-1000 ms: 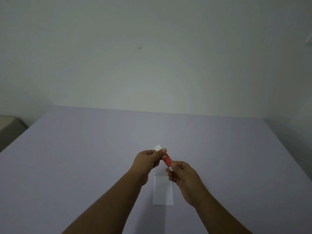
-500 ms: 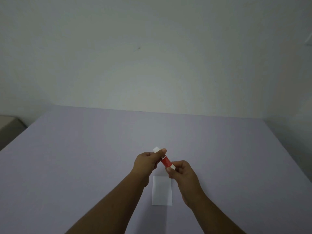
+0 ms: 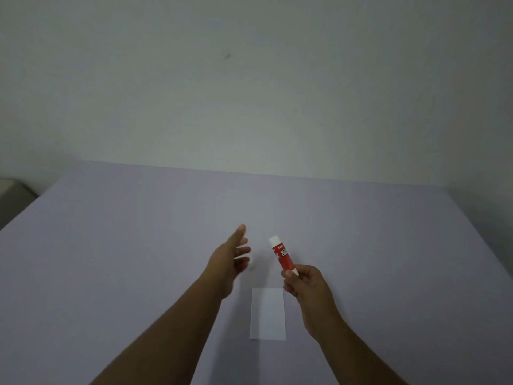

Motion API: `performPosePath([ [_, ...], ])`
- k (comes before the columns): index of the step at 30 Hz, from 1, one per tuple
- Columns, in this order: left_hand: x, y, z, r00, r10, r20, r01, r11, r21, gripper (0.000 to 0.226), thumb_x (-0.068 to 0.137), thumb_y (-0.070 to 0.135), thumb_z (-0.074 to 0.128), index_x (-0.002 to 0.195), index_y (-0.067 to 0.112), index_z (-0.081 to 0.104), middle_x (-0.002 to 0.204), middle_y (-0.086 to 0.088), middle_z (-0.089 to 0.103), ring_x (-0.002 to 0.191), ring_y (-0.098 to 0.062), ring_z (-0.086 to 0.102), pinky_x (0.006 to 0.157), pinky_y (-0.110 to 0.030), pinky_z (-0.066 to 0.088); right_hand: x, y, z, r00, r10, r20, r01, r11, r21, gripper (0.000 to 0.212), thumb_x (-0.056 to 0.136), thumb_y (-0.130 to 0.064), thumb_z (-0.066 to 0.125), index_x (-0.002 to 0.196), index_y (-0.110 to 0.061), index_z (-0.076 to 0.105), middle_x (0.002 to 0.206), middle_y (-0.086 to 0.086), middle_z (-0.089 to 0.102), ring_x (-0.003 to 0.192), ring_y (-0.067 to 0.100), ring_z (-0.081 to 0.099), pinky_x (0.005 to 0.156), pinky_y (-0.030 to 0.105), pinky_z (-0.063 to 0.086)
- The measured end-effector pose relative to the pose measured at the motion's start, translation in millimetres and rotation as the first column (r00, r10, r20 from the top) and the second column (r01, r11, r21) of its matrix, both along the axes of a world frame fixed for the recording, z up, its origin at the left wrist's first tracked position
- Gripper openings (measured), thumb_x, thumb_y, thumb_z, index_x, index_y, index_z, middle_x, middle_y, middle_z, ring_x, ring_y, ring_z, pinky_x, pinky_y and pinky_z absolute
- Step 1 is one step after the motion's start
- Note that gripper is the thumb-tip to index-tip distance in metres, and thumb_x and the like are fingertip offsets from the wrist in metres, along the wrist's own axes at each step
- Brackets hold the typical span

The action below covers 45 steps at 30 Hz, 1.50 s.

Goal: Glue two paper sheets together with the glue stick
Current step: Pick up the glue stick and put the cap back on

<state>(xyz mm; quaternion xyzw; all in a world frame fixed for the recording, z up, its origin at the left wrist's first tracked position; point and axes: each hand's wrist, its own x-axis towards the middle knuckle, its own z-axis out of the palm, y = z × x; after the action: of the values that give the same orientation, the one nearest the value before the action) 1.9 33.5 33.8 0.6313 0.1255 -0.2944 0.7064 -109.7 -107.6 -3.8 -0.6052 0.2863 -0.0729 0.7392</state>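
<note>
A red glue stick with a white upper end is held tilted above the table, my right hand pinching its lower end. My left hand hovers to the left of the stick, apart from it, thumb up and fingers spread, blurred by motion. A small whitish blur sits just off its fingertips; I cannot tell what it is. A white paper sheet lies flat on the table below and between the hands. I cannot tell whether a second sheet lies under it.
The lilac table reaches back to a plain pale wall. A grey object stands off the table's left edge.
My left hand has let go of the stick's white end and swung left with its fingers opening. My right hand moved the stick slightly right and more upright.
</note>
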Motion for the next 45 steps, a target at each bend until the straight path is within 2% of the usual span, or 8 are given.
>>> performPosePath([
  [3,23.0,5.1,-28.3,0.990,0.019,0.140,-0.052,0.971,0.234,0.036,0.086,0.034,0.062,0.114,0.011,0.059,0.100,-0.004,0.062,0.091,-0.022,0.059,0.087,-0.034,0.050,7.4,-5.5,-14.0,1.000,0.002,-0.028,-0.001,1.000,0.029,0.027,0.082,-0.024,0.066,0.107,-0.019,0.055,0.098,0.001,0.065,0.084,0.019,0.065,0.067,0.020,0.053],
  [6,32.6,0.3,-57.0,0.873,-0.379,0.305,0.107,0.761,0.640,0.033,0.084,0.025,0.062,0.117,0.024,0.061,0.106,-0.002,0.063,0.091,-0.018,0.059,0.082,-0.025,0.046,12.0,-7.8,-28.6,0.999,0.016,-0.048,-0.015,1.000,0.025,0.029,0.085,-0.024,0.063,0.113,-0.022,0.057,0.099,0.001,0.064,0.087,0.019,0.065,0.062,0.016,0.054],
  [11,38.9,-12.7,-92.3,0.750,-0.579,0.318,0.126,0.598,0.792,0.032,0.085,0.019,0.060,0.117,0.019,0.063,0.121,-0.008,0.061,0.109,-0.024,0.057,0.093,-0.026,0.039,15.7,-9.1,-42.4,0.997,0.016,-0.071,-0.014,1.000,0.024,0.013,0.085,-0.023,0.062,0.095,-0.030,0.062,0.094,0.000,0.067,0.086,0.017,0.065,0.058,0.012,0.053],
  [16,36.9,-14.0,-92.1,0.838,-0.424,0.344,0.061,0.698,0.713,0.021,0.085,0.024,0.059,0.103,0.018,0.067,0.101,-0.003,0.069,0.088,-0.017,0.059,0.076,-0.024,0.042,15.8,-6.3,-44.8,0.997,0.026,-0.071,-0.023,0.999,0.040,0.014,0.085,-0.019,0.062,0.095,-0.028,0.064,0.091,0.000,0.068,0.081,0.016,0.064,0.061,0.016,0.055],
  [20,30.9,-12.6,-76.4,0.988,-0.075,0.133,0.038,0.964,0.262,0.020,0.088,0.028,0.059,0.102,0.016,0.067,0.092,-0.001,0.068,0.087,-0.017,0.062,0.076,-0.026,0.049,16.0,-1.5,-41.3,0.996,0.037,-0.076,-0.033,0.998,0.051,0.012,0.085,-0.021,0.062,0.091,-0.031,0.062,0.097,0.005,0.067,0.087,0.020,0.064,0.070,0.021,0.054],
  [24,22.8,-8.6,-54.8,0.999,-0.034,0.029,0.035,0.999,-0.013,0.010,0.088,0.020,0.060,0.088,0.016,0.069,0.094,-0.009,0.070,0.086,-0.019,0.065,0.070,-0.023,0.055,15.6,4.3,-32.6,0.996,0.045,-0.076,-0.042,0.998,0.043,0.015,0.085,-0.021,0.063,0.099,-0.027,0.063,0.097,0.005,0.068,0.089,0.022,0.065,0.076,0.026,0.053],
  [34,4.5,3.7,-17.0,0.969,-0.152,0.193,0.151,0.988,0.022,0.012,0.085,0.025,0.063,0.094,0.021,0.071,0.096,0.000,0.071,0.094,-0.017,0.065,0.071,-0.018,0.053,0.9,11.7,-0.9,0.997,0.068,-0.040,-0.079,0.816,-0.573,0.031,0.086,-0.023,0.063,0.116,-0.020,0.059,0.101,-0.014,0.058,0.093,0.006,0.056,0.077,0.007,0.039],
  [45,-7.0,13.3,-7.9,0.924,-0.278,0.263,0.262,0.960,0.093,0.009,0.086,0.024,0.062,0.092,0.026,0.069,0.102,0.002,0.070,0.102,-0.019,0.063,0.080,-0.021,0.050,-10.7,10.1,10.8,0.923,0.364,-0.125,-0.370,0.929,-0.024,0.013,0.089,-0.032,0.056,0.101,-0.029,0.061,0.092,0.004,0.072,0.078,0.016,0.064,0.070,0.022,0.055],
])
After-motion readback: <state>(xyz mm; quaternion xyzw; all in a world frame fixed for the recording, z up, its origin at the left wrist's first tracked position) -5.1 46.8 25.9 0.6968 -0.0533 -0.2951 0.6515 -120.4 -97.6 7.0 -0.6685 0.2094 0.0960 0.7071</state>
